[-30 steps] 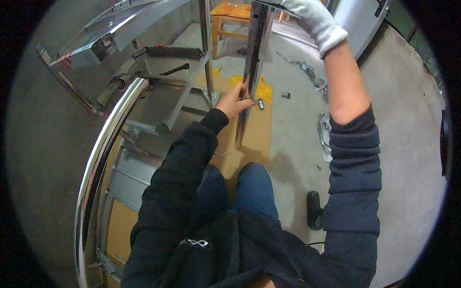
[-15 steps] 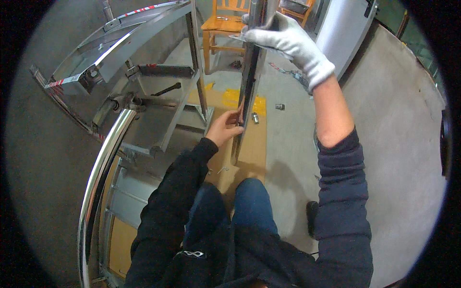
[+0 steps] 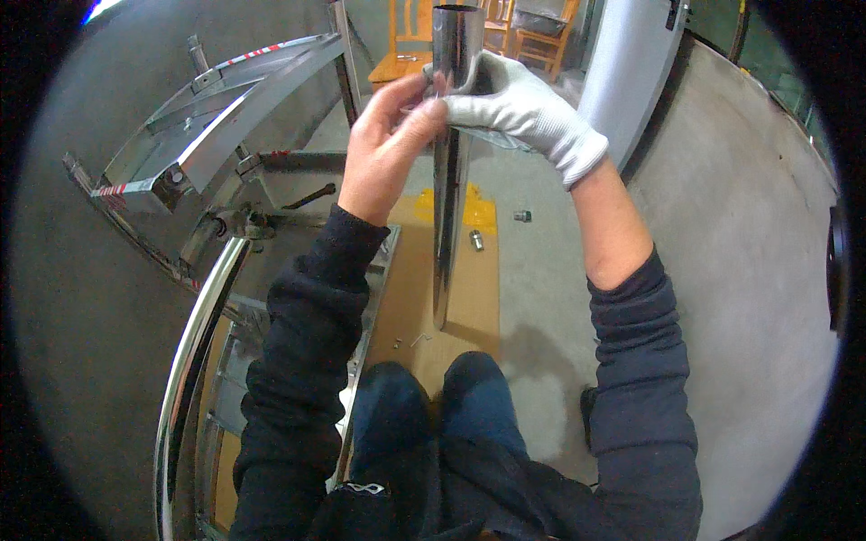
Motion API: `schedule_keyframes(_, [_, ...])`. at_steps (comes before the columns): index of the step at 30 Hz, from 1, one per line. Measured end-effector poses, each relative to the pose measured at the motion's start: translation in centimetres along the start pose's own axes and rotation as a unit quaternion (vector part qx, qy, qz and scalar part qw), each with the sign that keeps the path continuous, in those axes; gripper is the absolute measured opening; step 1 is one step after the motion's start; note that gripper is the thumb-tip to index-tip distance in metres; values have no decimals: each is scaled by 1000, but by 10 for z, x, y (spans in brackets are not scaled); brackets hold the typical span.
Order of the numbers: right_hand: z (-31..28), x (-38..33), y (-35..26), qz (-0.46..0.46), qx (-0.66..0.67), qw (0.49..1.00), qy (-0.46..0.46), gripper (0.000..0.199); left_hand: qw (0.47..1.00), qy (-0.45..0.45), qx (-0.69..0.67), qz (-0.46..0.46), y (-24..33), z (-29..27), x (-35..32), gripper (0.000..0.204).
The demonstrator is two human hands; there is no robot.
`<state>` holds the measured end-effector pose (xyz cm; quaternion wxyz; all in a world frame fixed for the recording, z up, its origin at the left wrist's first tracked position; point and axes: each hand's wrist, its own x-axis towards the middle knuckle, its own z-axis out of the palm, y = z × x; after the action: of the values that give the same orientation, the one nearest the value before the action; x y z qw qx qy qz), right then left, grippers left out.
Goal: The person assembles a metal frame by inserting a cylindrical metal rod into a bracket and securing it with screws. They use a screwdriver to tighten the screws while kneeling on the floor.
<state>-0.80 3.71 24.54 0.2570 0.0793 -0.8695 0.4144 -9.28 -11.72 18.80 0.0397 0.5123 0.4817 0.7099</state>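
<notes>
A shiny metal tube (image 3: 449, 198) stands nearly upright in front of me, its open top end high and its lower end over the cardboard. My right hand (image 3: 532, 113), in a white glove, is wrapped round the tube's upper part. My bare left hand (image 3: 388, 135) closes on the tube at the same height from the left, thumb and fingers curled against it. A thin, pale, film-like piece (image 3: 501, 138) shows under the gloved hand; what it is I cannot make out.
Cardboard (image 3: 474, 298) with yellow tape lies on the floor. Near it are two metal fittings (image 3: 476, 241), a hex key (image 3: 421, 340) and small bolts. Left stand a metal frame (image 3: 225, 113) and a curved chrome tube (image 3: 191, 361). Wooden chairs (image 3: 547, 41) stand behind; a grey wall (image 3: 722, 270) is at right.
My left hand has moved up the tube to beside the gloved right hand. The tube's top has shifted left and its open end now shows.
</notes>
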Motion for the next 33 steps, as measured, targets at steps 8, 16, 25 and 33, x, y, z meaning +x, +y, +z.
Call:
schedule_keyframes(8, [-10, -12, -7, 0, 13, 1000, -15, 46, 999, 1, -43, -28, 9, 7, 3, 43])
schedule_keyframes(16, [-10, -8, -23, 44, -82, 992, -83, 40, 966, -121, 214, 86, 62, 4, 89, 42])
schedule_keyframes(25, [-24, -28, -32, 23, -71, 996, -49, 48, 827, 9, 531, 185, 84, 31, 77, 51])
schedule_keyframes(33, [-1, -31, -42, 26, -288, 956, -44, 59, 807, 5, 555, 201, 80, 29, 76, 41])
